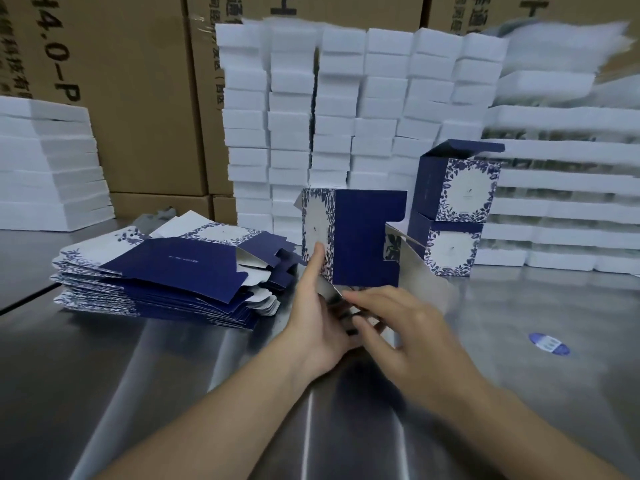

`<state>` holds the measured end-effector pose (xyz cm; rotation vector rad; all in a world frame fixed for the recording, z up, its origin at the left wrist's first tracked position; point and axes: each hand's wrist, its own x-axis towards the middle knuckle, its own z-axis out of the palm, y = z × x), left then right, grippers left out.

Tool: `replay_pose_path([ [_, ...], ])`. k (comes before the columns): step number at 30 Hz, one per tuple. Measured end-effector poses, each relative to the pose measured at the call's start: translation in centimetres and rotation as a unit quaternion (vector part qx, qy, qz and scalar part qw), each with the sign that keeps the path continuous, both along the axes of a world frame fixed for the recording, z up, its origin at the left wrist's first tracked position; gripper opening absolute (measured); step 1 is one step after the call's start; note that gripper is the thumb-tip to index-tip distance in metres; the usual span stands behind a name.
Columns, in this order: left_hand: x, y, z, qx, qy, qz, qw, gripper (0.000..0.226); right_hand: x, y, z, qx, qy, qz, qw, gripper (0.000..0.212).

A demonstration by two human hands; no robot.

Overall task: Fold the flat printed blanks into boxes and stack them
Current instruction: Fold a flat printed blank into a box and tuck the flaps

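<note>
Worktop (173,375) steel; cartons (138,98), foam stacks (346,116) behind. Blank (367,237) upright, long axis vertical, gripped below by left hand (318,320), right hand (408,327).

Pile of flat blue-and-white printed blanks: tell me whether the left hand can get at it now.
Probably yes. The pile of printed blanks lies just left of the left hand, only bare steel table between. That hand grips the half-folded blue box, though, and must release it first.
</note>
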<state>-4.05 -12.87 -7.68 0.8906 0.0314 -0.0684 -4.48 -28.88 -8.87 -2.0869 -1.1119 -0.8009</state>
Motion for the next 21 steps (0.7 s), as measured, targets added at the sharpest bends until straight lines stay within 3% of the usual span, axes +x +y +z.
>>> replay_pose_path([
  [4,0.1,0.1,-0.1,-0.029,0.008,0.002,1.000,0.073,-1.4,-0.3,1.1,0.044,-0.011,-0.011,0.999,0.016],
  [14,0.1,-0.2,-0.6,-0.043,-0.001,0.001,0.999,0.066,-1.8,-0.7,2.5,0.184,-0.069,-0.031,0.980,0.025],
  [21,0.4,-0.3,-0.9,-0.050,0.006,0.015,0.999,0.053,-1.3,-1.0,3.8,0.329,0.040,-0.024,0.943,0.012],
])
